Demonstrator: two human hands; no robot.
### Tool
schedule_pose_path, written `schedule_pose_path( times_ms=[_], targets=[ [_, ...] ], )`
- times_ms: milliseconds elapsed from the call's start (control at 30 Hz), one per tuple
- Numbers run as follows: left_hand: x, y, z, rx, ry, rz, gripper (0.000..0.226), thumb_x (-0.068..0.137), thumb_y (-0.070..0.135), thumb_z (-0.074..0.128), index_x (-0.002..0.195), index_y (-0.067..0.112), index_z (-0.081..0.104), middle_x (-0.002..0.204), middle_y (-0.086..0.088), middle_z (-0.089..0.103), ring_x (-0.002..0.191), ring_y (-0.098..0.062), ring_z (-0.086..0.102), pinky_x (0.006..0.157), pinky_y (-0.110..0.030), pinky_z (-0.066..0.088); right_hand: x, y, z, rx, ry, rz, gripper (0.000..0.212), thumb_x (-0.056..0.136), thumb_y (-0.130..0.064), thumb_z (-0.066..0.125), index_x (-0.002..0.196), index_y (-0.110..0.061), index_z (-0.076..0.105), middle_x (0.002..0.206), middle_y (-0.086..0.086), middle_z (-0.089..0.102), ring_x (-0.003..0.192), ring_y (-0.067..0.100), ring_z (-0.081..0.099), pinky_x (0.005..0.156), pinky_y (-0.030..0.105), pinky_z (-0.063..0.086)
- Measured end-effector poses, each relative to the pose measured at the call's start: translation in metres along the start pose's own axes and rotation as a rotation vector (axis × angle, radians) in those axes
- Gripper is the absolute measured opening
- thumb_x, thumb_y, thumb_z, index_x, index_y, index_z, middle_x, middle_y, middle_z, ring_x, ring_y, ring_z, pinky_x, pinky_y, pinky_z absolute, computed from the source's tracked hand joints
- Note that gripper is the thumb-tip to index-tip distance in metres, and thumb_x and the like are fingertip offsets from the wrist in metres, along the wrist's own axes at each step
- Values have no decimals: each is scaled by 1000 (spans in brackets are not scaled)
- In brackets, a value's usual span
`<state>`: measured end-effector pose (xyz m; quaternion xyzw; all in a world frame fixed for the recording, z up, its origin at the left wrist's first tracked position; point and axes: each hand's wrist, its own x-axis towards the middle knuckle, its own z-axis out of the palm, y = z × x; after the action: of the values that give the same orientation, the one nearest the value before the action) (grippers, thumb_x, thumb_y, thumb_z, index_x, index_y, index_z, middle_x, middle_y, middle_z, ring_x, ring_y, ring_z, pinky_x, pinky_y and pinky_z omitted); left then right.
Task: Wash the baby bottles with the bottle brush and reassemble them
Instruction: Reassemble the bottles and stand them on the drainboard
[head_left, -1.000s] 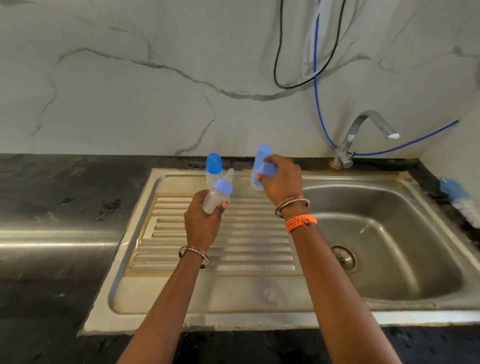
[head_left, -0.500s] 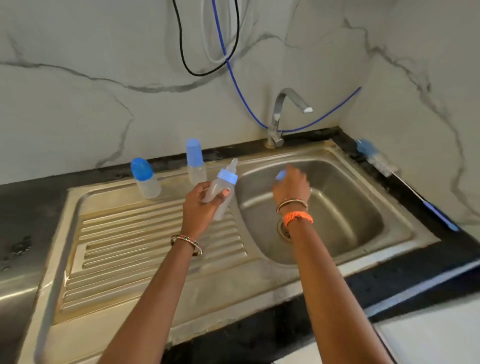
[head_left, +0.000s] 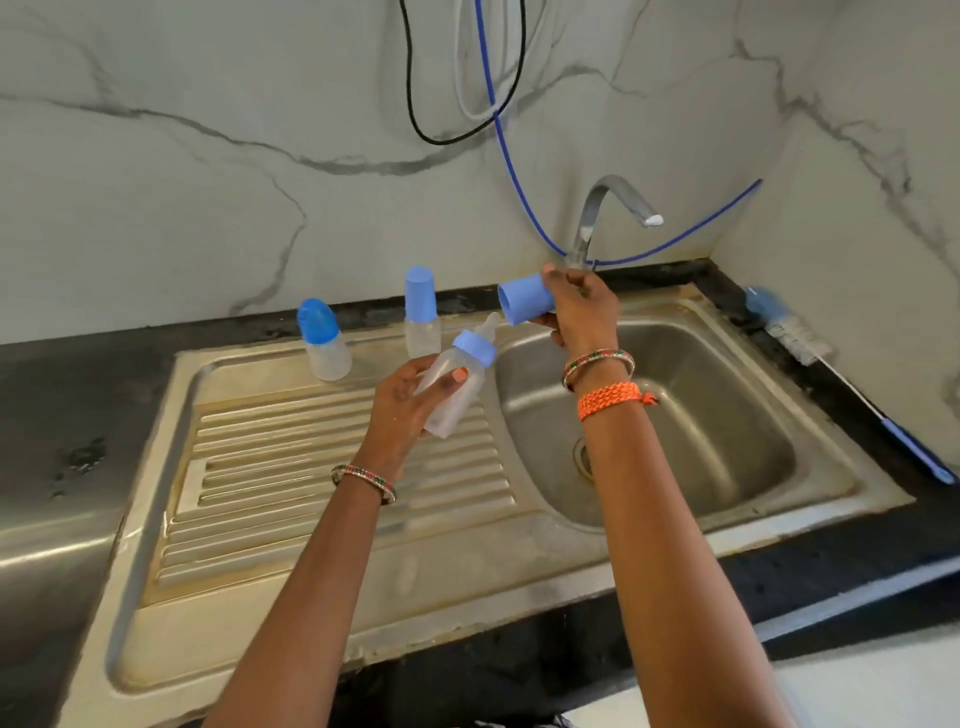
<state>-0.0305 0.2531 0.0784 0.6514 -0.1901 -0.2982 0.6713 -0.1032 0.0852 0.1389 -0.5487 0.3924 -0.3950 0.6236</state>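
Head view, everything placed off the sink basin (head_left: 675, 415).

Left hand (head_left: 402, 402) is over the drainboard (head_left: 337, 493) just left of the basin, fingers and thumb wrapped round the body of a clear baby bottle (head_left: 452, 387). Bottle is tilted, teat and blue collar pointing up toward the basin's back left corner, cap off.

Right hand (head_left: 579, 306) is above the basin's back edge, just below the tap (head_left: 608, 208), gripping a blue cap (head_left: 524, 301) on its side, open end facing left.

Two more capped bottles stand upright on the back rim left of the basin: nearer one (head_left: 422, 314), farther one (head_left: 323, 340). Bottle brush (head_left: 789, 338) lies on the counter right of the basin, along the wall, well apart from both hands.

Handling guess: the bottle looks like light, thin plastic, stiff enough not to crush, likely slick once wet. Hold the body mid-height, twist at the collar. Teat looks soft, so don't grip there. For the brush, take the handle end.
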Motion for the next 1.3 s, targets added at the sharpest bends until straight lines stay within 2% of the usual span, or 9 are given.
schedule_pose_path(
  times_ms=[133, 267, 433, 567, 700, 933, 1100, 1200, 1300],
  targets=[
    [-5, 1, -13, -65, -45, -2, 60, 64, 39, 81, 117, 18, 63, 116, -10, 64, 98, -24, 65, 74, -42, 58, -4, -9, 16, -89, -34, -89, 7, 86, -27, 65, 79, -24, 65, 83, -4, 62, 80, 13, 59, 70, 22, 44],
    [-11, 5, -16, -127, -69, 19, 69, 57, 44, 80, 118, 17, 62, 119, -12, 62, 93, -21, 67, 66, -35, 55, -13, -22, 22, -107, 6, -229, 6, 86, -18, 65, 91, -16, 68, 75, -7, 59, 67, 3, 51, 63, 8, 42],
    [-16, 17, -8, -151, -57, 31, 56, 67, 34, 79, 116, 15, 61, 113, -9, 63, 85, -15, 67, 66, -38, 56, -31, -22, 32, -172, -233, -118, 9, 87, -21, 66, 94, -18, 70, 82, -11, 64, 85, 13, 60, 70, 20, 46],
    [-23, 26, -6, -149, -47, 34, 51, 71, 37, 73, 115, 14, 61, 105, -6, 64, 79, -12, 67, 65, -40, 57, -38, -23, 36, -160, -230, -179, 8, 87, -23, 66, 93, -20, 69, 85, -9, 65, 92, 19, 65, 82, 34, 56],
    [-28, 30, -7, -212, -1, 53, 55, 66, 38, 78, 112, 13, 62, 96, -3, 65, 78, -11, 66, 59, -34, 55, -45, -30, 41, -99, -289, -166, 10, 87, -21, 67, 96, -18, 69, 91, -4, 67, 94, 20, 66, 69, 31, 59],
    [-33, 22, -9, -310, 161, 109, 54, 71, 28, 76, 117, 6, 58, 90, -3, 66, 67, -8, 66, 51, -29, 54, -56, -15, 62, -120, -257, -270, 10, 85, -25, 69, 94, -22, 71, 94, 1, 71, 91, 19, 68, 81, 45, 57],
    [-21, 14, -38, -239, 163, 191, 62, 60, 41, 82, 112, 21, 54, 106, -5, 64, 92, -16, 66, 71, -33, 56, -56, -9, 87, -282, -553, -284, 53, 83, -23, 72, 131, -22, 49, 121, 9, 59, 107, 24, 61, 86, 42, 55],
    [-10, 6, -74, 29, 126, 209, 74, 59, 49, 77, 120, 25, 43, 117, -6, 58, 102, -15, 62, 79, -23, 52, -62, 3, 118, -450, -716, -330, 104, 76, -18, 78, 151, -23, 6, 128, 10, 51, 115, 18, 53, 94, 27, 45],
    [6, -7, -121, 284, 179, 203, 79, 59, 45, 78, 123, 15, 43, 114, -2, 57, 97, -1, 56, 73, -7, 45, -67, 23, 161, -445, -835, -289, 112, 71, -18, 82, 151, -19, 4, 121, 12, 59, 109, 19, 59, 94, 29, 47]
  ],
)
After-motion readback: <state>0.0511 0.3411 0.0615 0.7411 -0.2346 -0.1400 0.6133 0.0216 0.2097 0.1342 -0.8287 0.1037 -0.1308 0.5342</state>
